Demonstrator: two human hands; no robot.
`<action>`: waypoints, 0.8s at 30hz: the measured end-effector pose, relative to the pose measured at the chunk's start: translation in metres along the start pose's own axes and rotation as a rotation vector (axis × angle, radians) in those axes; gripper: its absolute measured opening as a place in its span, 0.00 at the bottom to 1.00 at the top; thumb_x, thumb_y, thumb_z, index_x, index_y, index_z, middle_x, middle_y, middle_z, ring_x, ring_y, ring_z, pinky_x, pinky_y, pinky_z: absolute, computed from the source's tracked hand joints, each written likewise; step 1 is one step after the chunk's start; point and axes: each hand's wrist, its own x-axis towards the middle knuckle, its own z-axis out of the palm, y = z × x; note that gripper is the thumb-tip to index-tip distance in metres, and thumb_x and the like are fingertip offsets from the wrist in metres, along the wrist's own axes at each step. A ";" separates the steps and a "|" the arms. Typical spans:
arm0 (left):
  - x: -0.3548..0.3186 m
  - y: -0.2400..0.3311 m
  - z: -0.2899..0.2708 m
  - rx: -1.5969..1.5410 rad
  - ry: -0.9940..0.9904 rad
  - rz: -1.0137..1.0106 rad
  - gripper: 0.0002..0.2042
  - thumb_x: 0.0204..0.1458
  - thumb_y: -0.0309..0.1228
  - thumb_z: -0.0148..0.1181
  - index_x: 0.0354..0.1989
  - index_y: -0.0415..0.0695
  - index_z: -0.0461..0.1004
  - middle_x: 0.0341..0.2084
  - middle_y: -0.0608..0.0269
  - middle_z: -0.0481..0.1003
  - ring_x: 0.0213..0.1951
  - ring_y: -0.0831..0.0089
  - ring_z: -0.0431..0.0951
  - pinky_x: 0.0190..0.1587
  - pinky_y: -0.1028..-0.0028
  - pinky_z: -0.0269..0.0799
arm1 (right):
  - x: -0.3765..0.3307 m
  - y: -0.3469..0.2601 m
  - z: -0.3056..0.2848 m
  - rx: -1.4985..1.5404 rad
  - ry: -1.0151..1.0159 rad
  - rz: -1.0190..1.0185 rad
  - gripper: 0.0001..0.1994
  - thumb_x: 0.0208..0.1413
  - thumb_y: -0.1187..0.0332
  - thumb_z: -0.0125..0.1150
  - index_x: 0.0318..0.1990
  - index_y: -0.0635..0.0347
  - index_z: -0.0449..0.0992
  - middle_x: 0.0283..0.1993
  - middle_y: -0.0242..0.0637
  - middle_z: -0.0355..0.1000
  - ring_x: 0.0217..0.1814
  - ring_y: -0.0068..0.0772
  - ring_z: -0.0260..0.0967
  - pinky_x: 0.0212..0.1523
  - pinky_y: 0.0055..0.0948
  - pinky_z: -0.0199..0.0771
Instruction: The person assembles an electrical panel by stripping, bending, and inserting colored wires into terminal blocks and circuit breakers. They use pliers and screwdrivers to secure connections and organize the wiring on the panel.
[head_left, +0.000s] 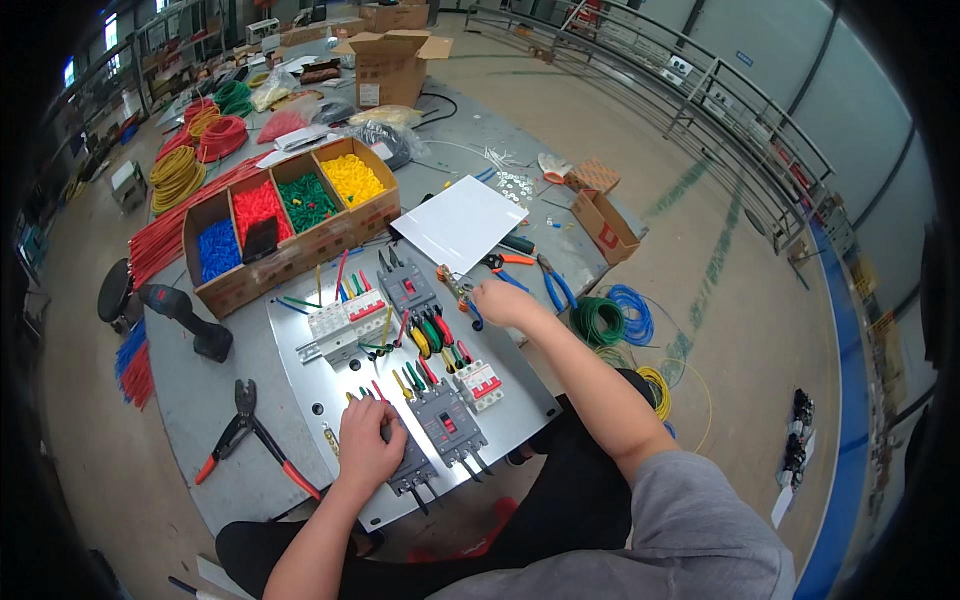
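Note:
A metal mounting plate [300, 357] lies in front of me, fitted with electrical parts. My left hand [370, 440] is curled over a grey moulded-case circuit breaker [413, 463] at its near left, hiding much of it. Beside that sits a second grey breaker [447, 423] with a red switch and short coloured wires. A third grey breaker [407, 287] is at the far side. My right hand [503, 305] is closed on a hand tool [459, 287] with a metal head, its exact kind unclear. White miniature breakers [347, 320] and a smaller red-and-white one [479, 384] flank the coloured wire loops [432, 333].
A cardboard box [290, 250] holds blue, red, green and yellow caps. A cordless drill [187, 320] and a large crimping tool [248, 430] lie left. Blue-handled pliers [555, 285], a white sheet [460, 222] and wire coils [598, 322] are right. An open carton [388, 70] stands behind.

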 end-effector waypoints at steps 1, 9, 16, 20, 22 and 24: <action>0.001 0.002 0.001 -0.005 0.002 0.012 0.04 0.51 0.25 0.64 0.31 0.41 0.74 0.28 0.56 0.70 0.37 0.55 0.72 0.43 0.58 0.67 | 0.002 0.007 -0.003 -0.005 0.029 -0.012 0.26 0.76 0.52 0.46 0.51 0.67 0.84 0.54 0.60 0.83 0.58 0.62 0.81 0.62 0.54 0.78; 0.003 0.004 0.000 -0.026 0.007 0.023 0.05 0.52 0.24 0.63 0.31 0.39 0.73 0.28 0.55 0.69 0.36 0.54 0.70 0.41 0.58 0.66 | 0.025 0.023 -0.027 -0.157 -0.086 0.000 0.20 0.75 0.51 0.52 0.52 0.53 0.87 0.49 0.46 0.86 0.54 0.52 0.82 0.74 0.65 0.57; 0.003 0.004 0.000 -0.015 -0.001 0.024 0.05 0.52 0.24 0.63 0.32 0.39 0.73 0.28 0.55 0.69 0.36 0.54 0.71 0.42 0.58 0.67 | 0.029 0.022 -0.010 -0.266 -0.078 -0.006 0.20 0.76 0.48 0.53 0.51 0.45 0.90 0.51 0.41 0.86 0.59 0.50 0.81 0.74 0.64 0.52; 0.001 0.002 0.000 0.001 -0.001 0.021 0.04 0.52 0.25 0.64 0.32 0.42 0.74 0.29 0.57 0.70 0.37 0.55 0.72 0.43 0.58 0.67 | 0.030 0.023 -0.003 -0.287 -0.031 -0.012 0.19 0.76 0.49 0.53 0.52 0.44 0.89 0.49 0.38 0.87 0.59 0.49 0.81 0.74 0.64 0.50; 0.001 0.002 0.000 0.007 -0.002 0.015 0.04 0.52 0.25 0.65 0.32 0.43 0.75 0.29 0.58 0.71 0.37 0.56 0.72 0.44 0.58 0.67 | 0.032 0.025 -0.006 -0.273 -0.032 -0.065 0.18 0.76 0.51 0.53 0.52 0.44 0.89 0.47 0.36 0.87 0.58 0.47 0.80 0.71 0.61 0.51; 0.000 0.001 -0.001 0.008 -0.004 0.009 0.04 0.52 0.25 0.65 0.32 0.42 0.75 0.29 0.58 0.71 0.37 0.56 0.73 0.44 0.58 0.67 | 0.036 0.031 -0.012 -0.246 -0.039 -0.159 0.17 0.76 0.52 0.54 0.51 0.43 0.89 0.46 0.34 0.87 0.56 0.44 0.79 0.67 0.55 0.53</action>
